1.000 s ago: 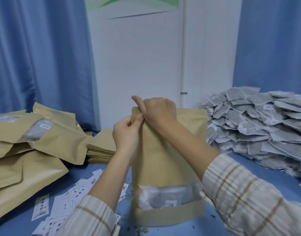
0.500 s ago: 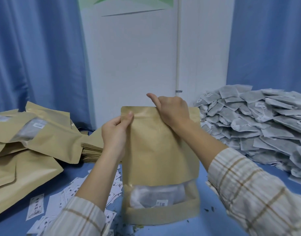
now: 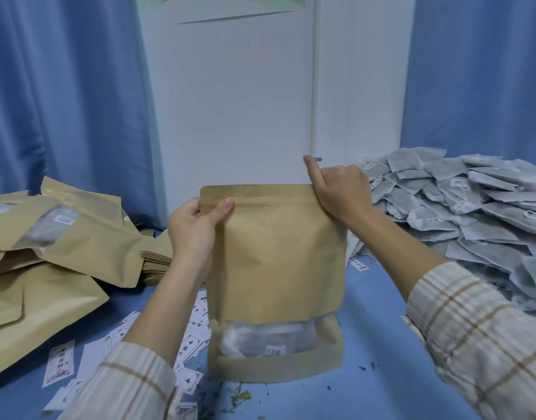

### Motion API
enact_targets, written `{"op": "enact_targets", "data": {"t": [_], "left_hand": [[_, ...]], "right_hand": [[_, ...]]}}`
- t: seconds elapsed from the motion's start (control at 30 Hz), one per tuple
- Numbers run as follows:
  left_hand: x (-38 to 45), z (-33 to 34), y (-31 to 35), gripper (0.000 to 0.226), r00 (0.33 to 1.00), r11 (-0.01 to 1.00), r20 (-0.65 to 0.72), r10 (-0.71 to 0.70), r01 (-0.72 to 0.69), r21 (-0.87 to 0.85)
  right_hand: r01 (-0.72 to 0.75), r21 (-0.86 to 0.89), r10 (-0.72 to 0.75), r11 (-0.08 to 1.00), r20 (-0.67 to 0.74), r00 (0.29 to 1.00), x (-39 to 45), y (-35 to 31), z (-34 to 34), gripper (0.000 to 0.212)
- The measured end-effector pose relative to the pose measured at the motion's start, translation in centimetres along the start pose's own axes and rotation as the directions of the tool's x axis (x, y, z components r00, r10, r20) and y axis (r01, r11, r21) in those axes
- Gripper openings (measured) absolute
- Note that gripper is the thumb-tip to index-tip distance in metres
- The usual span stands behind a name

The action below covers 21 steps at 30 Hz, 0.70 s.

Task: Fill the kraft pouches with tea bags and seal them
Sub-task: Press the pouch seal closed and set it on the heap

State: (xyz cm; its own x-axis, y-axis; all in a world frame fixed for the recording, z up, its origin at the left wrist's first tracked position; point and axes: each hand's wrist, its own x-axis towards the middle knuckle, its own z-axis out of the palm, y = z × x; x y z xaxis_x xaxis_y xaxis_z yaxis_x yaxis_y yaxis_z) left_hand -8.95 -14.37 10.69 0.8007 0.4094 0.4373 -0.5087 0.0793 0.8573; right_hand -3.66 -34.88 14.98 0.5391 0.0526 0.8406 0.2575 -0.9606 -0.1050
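Left hand [image 3: 197, 228] pinches the upper left corner of one upright kraft pouch [image 3: 278, 259], thumb on the front face and fingers behind. Right hand [image 3: 341, 195] pinches the upper right corner of the same pouch along the top strip, its thumb raised. This pouch stands at the centre on the blue table [image 3: 381, 344]; tea bags show through its clear window [image 3: 266, 339], their number indistinct. At left lie at least three filled pouches [image 3: 63, 237], overlapping, and behind them one stack of flat empty pouches [image 3: 154, 265]. Small printed labels [image 3: 60, 365], too many to count, lie scattered near the pouch base. At right rises one large heap of loose tea bags [image 3: 472, 216].
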Motion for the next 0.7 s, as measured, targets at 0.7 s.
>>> {"op": "enact_targets", "data": {"t": [0.7], "left_hand": [[-0.5,2.1,-0.1,0.032,1.0,0.999,0.014,-0.014,0.014,0.036]], "right_hand": [[0.105,0.051,-0.101,0.993,-0.066,0.993,-0.7,-9.4,1.8,0.058]]}}
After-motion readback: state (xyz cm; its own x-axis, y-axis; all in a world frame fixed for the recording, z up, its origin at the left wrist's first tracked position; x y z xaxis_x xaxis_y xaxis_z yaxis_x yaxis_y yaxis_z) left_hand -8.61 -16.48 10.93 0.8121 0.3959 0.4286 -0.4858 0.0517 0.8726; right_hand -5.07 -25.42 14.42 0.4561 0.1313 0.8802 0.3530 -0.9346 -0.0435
